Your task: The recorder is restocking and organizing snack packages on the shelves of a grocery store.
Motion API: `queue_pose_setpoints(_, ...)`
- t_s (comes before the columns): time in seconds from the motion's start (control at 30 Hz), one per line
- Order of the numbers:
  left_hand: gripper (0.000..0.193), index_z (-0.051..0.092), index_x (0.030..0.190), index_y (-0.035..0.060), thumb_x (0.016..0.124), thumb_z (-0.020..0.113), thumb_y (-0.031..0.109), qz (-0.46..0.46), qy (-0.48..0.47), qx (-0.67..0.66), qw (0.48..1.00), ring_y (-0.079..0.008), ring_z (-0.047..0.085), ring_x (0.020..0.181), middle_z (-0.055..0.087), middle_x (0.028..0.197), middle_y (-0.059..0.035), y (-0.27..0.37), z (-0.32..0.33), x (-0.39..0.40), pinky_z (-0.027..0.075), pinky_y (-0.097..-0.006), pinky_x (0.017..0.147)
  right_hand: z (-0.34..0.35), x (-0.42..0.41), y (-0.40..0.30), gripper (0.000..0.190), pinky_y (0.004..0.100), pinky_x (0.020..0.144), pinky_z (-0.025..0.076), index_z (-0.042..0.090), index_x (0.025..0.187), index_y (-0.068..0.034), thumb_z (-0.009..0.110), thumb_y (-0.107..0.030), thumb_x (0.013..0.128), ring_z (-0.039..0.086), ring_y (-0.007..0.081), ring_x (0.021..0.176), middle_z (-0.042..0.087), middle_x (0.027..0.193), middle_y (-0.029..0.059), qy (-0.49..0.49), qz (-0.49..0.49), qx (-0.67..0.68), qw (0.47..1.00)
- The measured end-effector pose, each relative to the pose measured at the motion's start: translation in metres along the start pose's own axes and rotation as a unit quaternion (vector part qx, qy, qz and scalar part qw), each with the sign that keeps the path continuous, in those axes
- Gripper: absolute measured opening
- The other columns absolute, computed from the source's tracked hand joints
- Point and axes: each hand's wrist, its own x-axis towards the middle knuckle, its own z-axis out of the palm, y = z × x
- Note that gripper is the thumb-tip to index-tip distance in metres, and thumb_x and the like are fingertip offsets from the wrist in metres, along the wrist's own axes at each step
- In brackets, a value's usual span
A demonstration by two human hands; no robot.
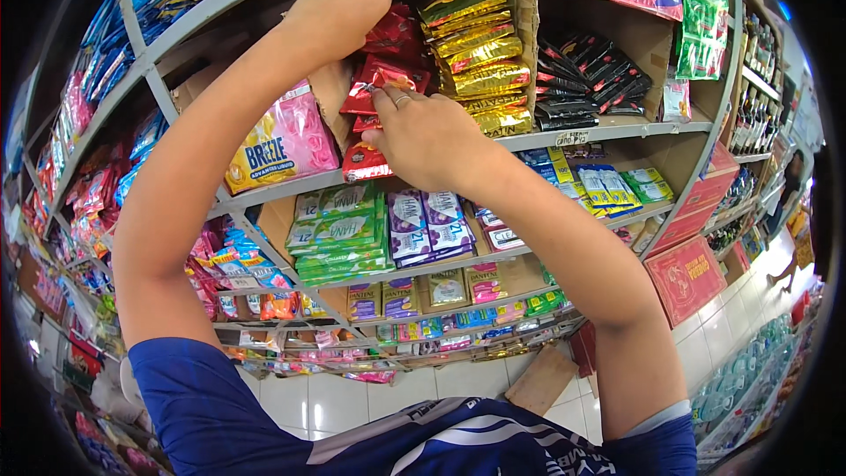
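My left hand (344,16), its fingers curled and partly hidden, is raised at the red foil sachets (395,33) in an upper shelf compartment. Whether it grips one cannot be seen. Lower and to the right, my right hand (423,132), with a ring on one finger, lies over the front of the red sachet pile, its fingertips on a red sachet (370,82). Another red sachet (365,162) shows at the shelf edge below the fingers. Gold foil sachets (489,73) are stacked just right of the red ones, beside a cardboard divider (527,20).
Breeze detergent packs (284,142) stand left of the red sachets. Black sachets (588,73) lie to the right. A metal shelf edge (615,132) runs below; green Hana sachets (340,228) fill a lower shelf. Pink and green packs (700,20) hang at upper right.
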Motion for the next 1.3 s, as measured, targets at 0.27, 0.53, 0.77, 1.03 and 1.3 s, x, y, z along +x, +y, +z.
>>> queue_pose_setpoints(0.27, 0.007, 0.06, 0.087, 0.0022, 0.08, 0.06, 0.005, 0.09, -0.068, -0.013, 0.994, -0.0334, 0.062, 0.079, 0.062, 0.093, -0.0091, 0.027, -0.047, -0.031, 0.053, -0.0405, 0.069, -0.015, 0.0, 0.0, 0.039, 0.0465, 0.075, 0.052, 0.055, 0.108, 0.005, 0.049, -0.032, 0.099, 0.067, 0.0407, 0.084, 0.068, 0.098, 0.0242, -0.085, 0.033, 0.018, 0.996)
queue_pose_setpoints(0.53, 0.04, 0.057, 0.118, 0.004, 0.088, 0.061, 0.03, 0.022, 0.047, -0.165, 0.985, -0.0325, 0.061, 0.083, 0.06, 0.112, -0.0159, 0.072, -0.006, -0.088, 0.051, -0.0413, 0.075, -0.1, -0.024, 0.002, 0.027, 0.047, 0.068, 0.051, 0.063, 0.095, 0.002, 0.053, -0.023, 0.094, 0.065, 0.0413, 0.074, 0.069, 0.083, 0.022, -0.189, 0.06, 0.035, 0.979)
queue_pose_setpoints(0.77, 0.063, 0.053, 0.128, -0.0025, 0.093, 0.052, 0.051, -0.053, 0.05, -0.17, 0.983, -0.0399, 0.056, 0.099, 0.058, 0.117, -0.0209, 0.097, -0.013, -0.091, 0.044, -0.0477, 0.089, -0.086, 0.061, 0.004, 0.018, 0.0439, 0.072, 0.054, 0.067, 0.091, 0.001, 0.057, -0.01, 0.082, 0.066, 0.0407, 0.078, 0.07, 0.091, 0.0184, -0.004, -0.005, -0.108, 0.994)
queue_pose_setpoints(1.03, 0.074, 0.051, 0.129, -0.0047, 0.09, 0.055, 0.058, -0.082, 0.164, -0.19, 0.965, -0.0444, 0.053, 0.111, 0.055, 0.127, -0.0231, 0.109, 0.015, -0.088, 0.043, -0.0463, 0.093, -0.014, 0.18, 0.058, 0.026, 0.0403, 0.075, 0.055, 0.076, 0.099, -0.002, 0.066, -0.015, 0.08, 0.069, 0.0289, 0.084, 0.073, 0.099, 0.0168, -0.156, -0.085, -0.268, 0.947)
queue_pose_setpoints(1.3, 0.074, 0.049, 0.13, -0.0053, 0.09, 0.055, 0.056, -0.109, 0.118, -0.214, 0.964, -0.0458, 0.049, 0.122, 0.053, 0.131, -0.0228, 0.113, 0.013, -0.09, 0.043, -0.0478, 0.096, -0.015, 0.211, 0.073, 0.027, 0.0399, 0.075, 0.055, 0.073, 0.103, -0.006, 0.065, -0.018, 0.081, 0.069, 0.0292, 0.084, 0.073, 0.098, 0.0141, -0.239, -0.227, -0.2, 0.923)
